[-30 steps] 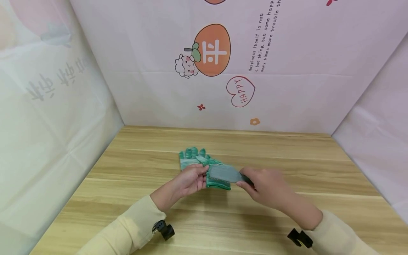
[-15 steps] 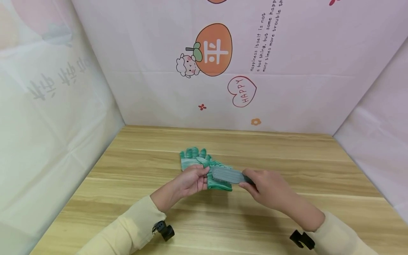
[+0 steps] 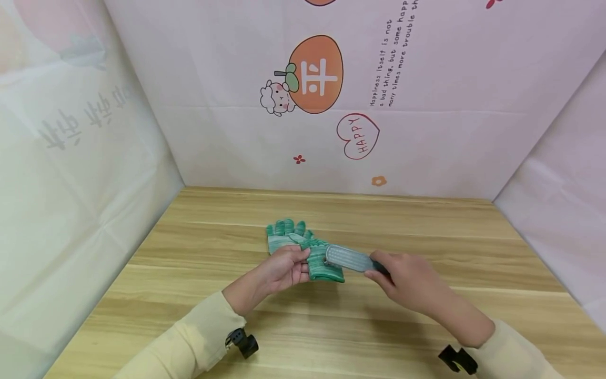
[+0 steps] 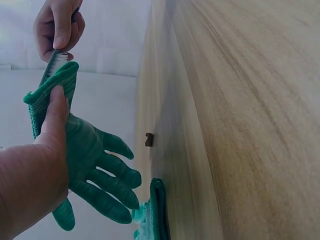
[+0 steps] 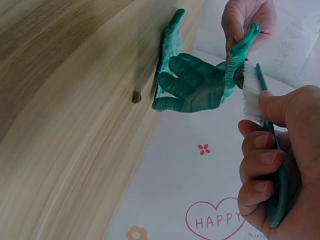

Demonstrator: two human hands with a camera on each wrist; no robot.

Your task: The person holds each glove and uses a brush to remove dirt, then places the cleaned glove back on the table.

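My left hand [image 3: 284, 267] pinches a green knit glove [image 3: 325, 266] at its cuff and holds it up off the table, with the glove's fingers hanging down in the left wrist view. In my right hand [image 3: 408, 278] is a brush [image 3: 349, 259] with a grey-green back, gripped by its handle. Its white bristles [image 5: 251, 95] face the cuff, and a dark brown lump [image 5: 239, 78] shows between bristles and cuff in the right wrist view. A second green glove [image 3: 280, 241] lies on the table behind my left hand, partly hidden by it.
A small brown lump [image 4: 149, 139] sits on the wood-grain table [image 3: 227, 321], below the raised glove. Printed white cloth [image 3: 227, 147] walls off the back and both sides.
The brush and right hand have shifted right, from across the cuff toward its right side, uncovering more of the cuff. My left hand keeps its hold on the glove in nearly the same place.
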